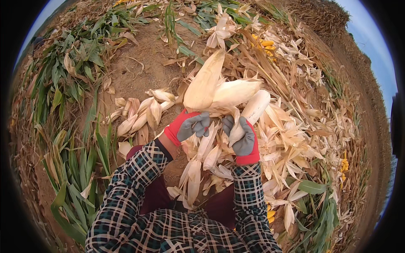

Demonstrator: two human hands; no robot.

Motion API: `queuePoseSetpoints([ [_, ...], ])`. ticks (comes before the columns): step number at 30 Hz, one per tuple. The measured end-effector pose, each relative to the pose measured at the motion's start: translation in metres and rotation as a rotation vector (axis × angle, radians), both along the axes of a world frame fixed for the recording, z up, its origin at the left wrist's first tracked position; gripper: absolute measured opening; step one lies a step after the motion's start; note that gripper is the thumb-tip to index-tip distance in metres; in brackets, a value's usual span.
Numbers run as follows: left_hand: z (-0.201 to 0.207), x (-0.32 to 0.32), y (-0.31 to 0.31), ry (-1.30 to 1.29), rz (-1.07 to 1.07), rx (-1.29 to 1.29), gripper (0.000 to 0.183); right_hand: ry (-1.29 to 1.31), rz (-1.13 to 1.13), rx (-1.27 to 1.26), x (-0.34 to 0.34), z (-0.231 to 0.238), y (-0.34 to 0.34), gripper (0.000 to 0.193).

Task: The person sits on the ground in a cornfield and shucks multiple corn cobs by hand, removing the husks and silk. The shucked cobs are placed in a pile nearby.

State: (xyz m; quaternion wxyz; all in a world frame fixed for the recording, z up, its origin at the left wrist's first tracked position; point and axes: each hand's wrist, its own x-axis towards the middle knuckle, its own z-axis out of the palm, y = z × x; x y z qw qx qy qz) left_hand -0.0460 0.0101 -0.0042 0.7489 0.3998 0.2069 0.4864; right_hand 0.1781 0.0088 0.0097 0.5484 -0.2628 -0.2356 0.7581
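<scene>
Head view: gripping husk [236, 133] in right hand [246, 143], by unreadably marked corn ear [256, 106]; with left hand [192, 126] curled, cannot tell around what.

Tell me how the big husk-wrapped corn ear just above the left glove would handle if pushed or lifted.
The husk-wrapped ear would probably feel fairly stiff, as it looks plump and holds its tapered shape. It may roll if pushed, being rounded, though the neighbouring ear could block it on the right. Its outer husk looks dry, so it might tear.
</scene>
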Motion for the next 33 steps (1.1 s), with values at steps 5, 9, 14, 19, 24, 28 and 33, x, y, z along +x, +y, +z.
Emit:
queuePoseSetpoints([
  [5,0.009,0.009,0.002,-0.046,0.023,-0.045,0.029,-0.469,-0.275,0.195,0.034,0.03,-0.015,0.05],
  [9,-0.009,-0.009,0.038,-0.014,0.144,-0.064,0.019,-0.133,-0.223,0.171,0.094,0.027,-0.004,0.062],
  [14,-0.007,0.013,0.085,0.615,0.504,0.028,0.056,0.064,-0.169,0.416,0.126,0.024,0.007,0.071],
  [19,-0.037,0.026,0.101,0.344,0.526,0.082,0.052,-0.525,-0.184,0.388,0.092,0.033,-0.004,0.068],
  [24,-0.009,0.008,0.067,0.229,0.053,-0.2,0.05,-1.346,-0.161,0.745,0.048,0.022,-0.006,0.068],
  [28,-0.012,0.0,0.036,0.37,-0.182,0.218,0.048,-1.661,-0.158,1.134,0.032,0.002,-0.013,0.07],
  [33,-0.006,0.016,-0.005,-0.041,-0.392,-0.47,0.047,-1.803,-0.22,1.24,0.027,0.007,-0.006,0.076],
])
